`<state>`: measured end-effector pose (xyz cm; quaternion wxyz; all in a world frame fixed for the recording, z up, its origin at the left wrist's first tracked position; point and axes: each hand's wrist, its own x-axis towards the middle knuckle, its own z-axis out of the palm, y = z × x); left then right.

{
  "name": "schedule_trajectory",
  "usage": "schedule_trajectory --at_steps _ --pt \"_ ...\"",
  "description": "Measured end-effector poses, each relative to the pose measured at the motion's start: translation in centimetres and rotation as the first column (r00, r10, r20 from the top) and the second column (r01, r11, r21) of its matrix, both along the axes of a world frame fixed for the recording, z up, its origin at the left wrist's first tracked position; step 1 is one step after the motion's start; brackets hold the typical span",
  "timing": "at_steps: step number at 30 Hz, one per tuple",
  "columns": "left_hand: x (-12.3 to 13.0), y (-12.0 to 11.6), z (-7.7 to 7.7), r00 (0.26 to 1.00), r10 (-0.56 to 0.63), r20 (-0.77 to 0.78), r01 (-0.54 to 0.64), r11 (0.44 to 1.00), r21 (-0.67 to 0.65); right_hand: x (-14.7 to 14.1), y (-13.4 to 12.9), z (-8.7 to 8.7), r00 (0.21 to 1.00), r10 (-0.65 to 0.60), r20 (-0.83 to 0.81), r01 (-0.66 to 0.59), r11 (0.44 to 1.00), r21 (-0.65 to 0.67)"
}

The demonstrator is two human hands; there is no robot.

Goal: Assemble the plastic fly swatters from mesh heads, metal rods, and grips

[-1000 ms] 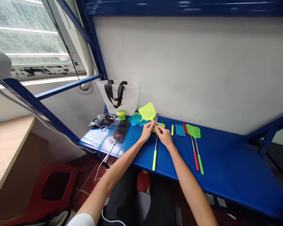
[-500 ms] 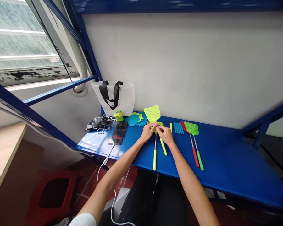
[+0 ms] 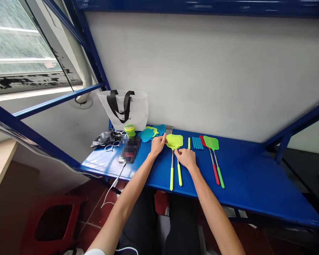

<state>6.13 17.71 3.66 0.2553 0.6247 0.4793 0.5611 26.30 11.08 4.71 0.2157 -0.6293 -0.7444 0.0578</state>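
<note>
My left hand (image 3: 157, 145) rests on the blue table top (image 3: 236, 170), fingertips close to a bundle of thin metal rods (image 3: 169, 130). A lime-green mesh fly swatter head (image 3: 174, 141) lies just right of those fingers, with a metal stem running down to a yellow-green handle (image 3: 171, 179). My right hand (image 3: 185, 158) has its fingertips at the stem below the head, beside a second yellow-green handle (image 3: 179, 175). Neither hand visibly grips anything.
Further right lie teal strips (image 3: 197, 143) and red-and-green fly swatters (image 3: 211, 142). To the left are teal swatter heads (image 3: 148, 135), a green spool (image 3: 129, 130), scissors (image 3: 110, 147), a black plastic bag (image 3: 105, 139) and a white tote bag (image 3: 123, 109). A pixelated object (image 3: 130, 150) has a white cable.
My hands have parted and no longer pinch together. The lime swatter head now lies flat below the metal rods, and the view has shifted slightly.
</note>
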Motion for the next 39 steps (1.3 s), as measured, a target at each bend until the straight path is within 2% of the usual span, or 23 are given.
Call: schedule_trajectory --at_steps 4,7,9,11,14,19,23,26,33,39 --pt "-0.1 0.0 -0.3 0.978 0.03 -0.205 -0.055 0.992 -0.117 0.0 1.0 -0.3 0.999 -0.046 -0.028 0.047 0.998 0.046" --pt "-0.1 -0.2 -0.3 0.934 0.023 -0.357 -0.106 0.971 -0.215 0.6 2.1 -0.8 0.995 -0.095 -0.001 0.094 0.975 0.2" --pt "-0.2 -0.2 -0.2 0.914 0.015 -0.405 -0.114 0.968 -0.221 1.4 3.0 -1.2 0.992 -0.118 0.05 0.096 0.942 0.321" --pt "-0.3 -0.3 -0.1 0.894 0.026 -0.447 -0.124 0.974 -0.19 2.4 3.8 -1.5 0.986 -0.103 0.131 0.047 0.926 0.375" --pt "-0.5 -0.2 -0.2 0.847 0.04 -0.53 -0.133 0.981 -0.139 3.7 4.8 -1.9 0.973 -0.043 0.227 -0.042 0.933 0.357" --pt "-0.8 -0.1 -0.8 0.753 -0.018 -0.658 -0.045 0.996 -0.079 4.3 5.3 -2.6 0.978 -0.065 0.196 -0.01 0.932 0.361" --pt "-1.0 -0.1 -1.1 0.781 0.031 -0.624 0.001 0.999 0.052 4.3 5.7 -3.0 0.986 -0.007 0.165 -0.049 0.942 0.331" --pt "-1.2 0.2 -1.3 0.79 0.029 -0.612 0.043 0.994 0.103 5.1 6.2 -3.5 0.99 -0.016 0.143 -0.028 0.953 0.303" --pt "-1.4 0.4 -1.6 0.786 -0.055 -0.616 0.067 0.998 -0.003 7.3 6.1 -4.1 0.99 -0.116 0.085 0.099 0.978 0.181" --pt "-1.2 -0.3 -1.2 0.775 -0.091 -0.626 0.086 0.996 -0.039 6.8 5.5 -4.3 0.993 -0.054 0.1 0.039 0.988 0.152"
